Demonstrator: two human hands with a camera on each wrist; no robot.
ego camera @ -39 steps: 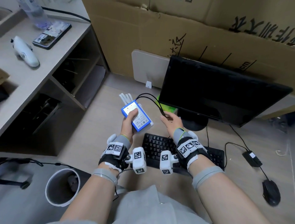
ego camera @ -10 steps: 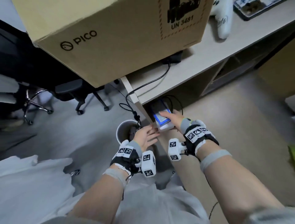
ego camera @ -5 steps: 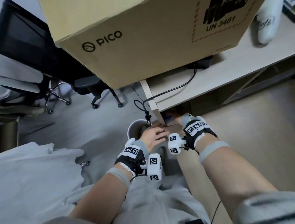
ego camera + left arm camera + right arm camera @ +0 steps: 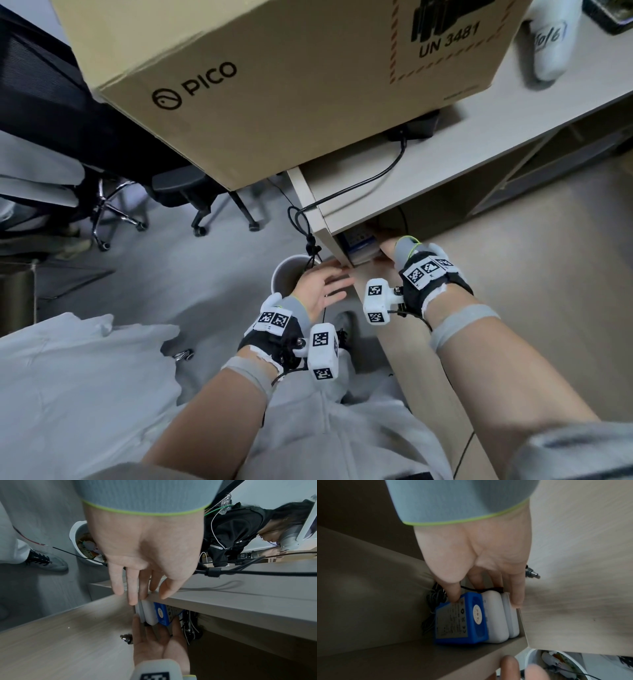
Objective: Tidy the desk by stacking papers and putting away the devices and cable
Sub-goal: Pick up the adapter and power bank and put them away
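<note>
Under the shelf board: the blue and white device (image 4: 471,616) is standing on edge in the cubby beneath the upper worktop (image 4: 455,147), right at the cubby's open corner.
Device cable: a dark cable bundle (image 4: 433,601) is lying behind the device, deeper in the cubby.
My right hand: I am reaching my right hand (image 4: 394,250) into the cubby and gripping the device, thumb pressing on its blue labelled face and my fingers (image 4: 516,595) curling over the white side.
My left hand: I am holding my left hand (image 4: 318,287) just outside the cubby with fingers straight and slightly spread, gripping nothing; the fingertips (image 4: 132,599) are lying at the board's edge just above the device, though I cannot tell whether they are touching it.
Lower worktop: the pale wood worktop (image 4: 534,274) is running beneath my right forearm.
Waste bin: a white bin (image 4: 291,274) holding scraps is standing on the grey floor just beyond my left hand.
Cardboard box: a large box (image 4: 274,85) printed PICO is sitting on the upper worktop and overhanging its edge.
Black cable: a cable (image 4: 370,181) is running from a black adapter (image 4: 418,126) under the box and dropping over the worktop's edge.
Farther off: a white controller (image 4: 551,44) is lying on the upper worktop, and office chairs (image 4: 113,192) are standing on the floor.
</note>
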